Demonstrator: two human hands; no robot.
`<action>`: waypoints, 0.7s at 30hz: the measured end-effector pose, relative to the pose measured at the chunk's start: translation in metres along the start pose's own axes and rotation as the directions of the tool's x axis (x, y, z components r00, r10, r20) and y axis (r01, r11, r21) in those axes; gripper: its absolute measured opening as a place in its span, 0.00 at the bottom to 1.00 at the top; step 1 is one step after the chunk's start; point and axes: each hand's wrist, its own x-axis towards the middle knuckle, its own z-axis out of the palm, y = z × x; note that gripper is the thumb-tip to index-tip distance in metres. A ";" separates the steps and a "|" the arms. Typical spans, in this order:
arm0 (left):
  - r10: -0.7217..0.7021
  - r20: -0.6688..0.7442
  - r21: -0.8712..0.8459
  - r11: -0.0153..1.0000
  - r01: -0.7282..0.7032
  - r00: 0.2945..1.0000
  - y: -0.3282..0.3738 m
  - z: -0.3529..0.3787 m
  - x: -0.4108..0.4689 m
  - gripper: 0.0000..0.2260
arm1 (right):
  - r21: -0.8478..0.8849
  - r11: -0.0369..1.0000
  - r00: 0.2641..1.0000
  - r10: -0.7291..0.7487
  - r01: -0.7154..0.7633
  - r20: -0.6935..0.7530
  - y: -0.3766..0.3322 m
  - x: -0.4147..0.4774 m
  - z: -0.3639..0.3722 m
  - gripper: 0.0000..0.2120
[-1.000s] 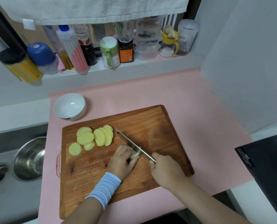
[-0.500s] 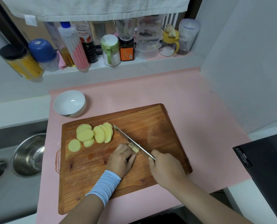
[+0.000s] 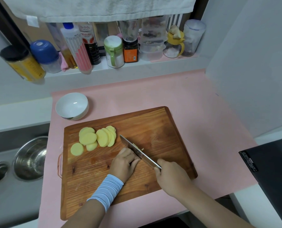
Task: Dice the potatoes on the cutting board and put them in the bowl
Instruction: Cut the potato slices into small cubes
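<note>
Potato slices [image 3: 95, 139] lie fanned and overlapping on the far left part of the wooden cutting board [image 3: 153, 125], with one pale round a little apart near the board's left edge. A white bowl [image 3: 72, 106] stands on the pink mat [image 3: 186, 99] just beyond the board's far left corner, not touching it. A knife [image 3: 137, 151] runs slantwise across the middle of the board, tip toward the slices and its edge down at the wood. The right hand [image 3: 171, 176] grips the handle with the fingers wrapped close round it and the thumb lying along the top near the blade's base. The left hand [image 3: 123, 163] sits just left of the blade, fingers curled together and tucked under, knuckles against the flat of the steel. A small potato piece [image 3: 137, 147] shows as a pale sliver on the blade's far side. It is mostly hidden, so the curled fingertips seem to pin it rather than plainly do so. A light blue ribbed band [image 3: 105, 190] wraps the left wrist. At the left a steel bowl [image 3: 30, 158] rests in the sink. Bottles and jars [image 3: 114, 50] line the ledge behind, beneath a hanging white towel [image 3: 104, 9], and a black appliance [image 3: 271, 170] sits at the right.
</note>
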 end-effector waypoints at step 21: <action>0.113 0.005 0.067 0.991 -0.113 0.994 -0.005 -0.007 -0.009 0.03 | -0.023 1.000 1.000 -0.011 0.011 -0.018 -0.005 0.003 -0.001 0.10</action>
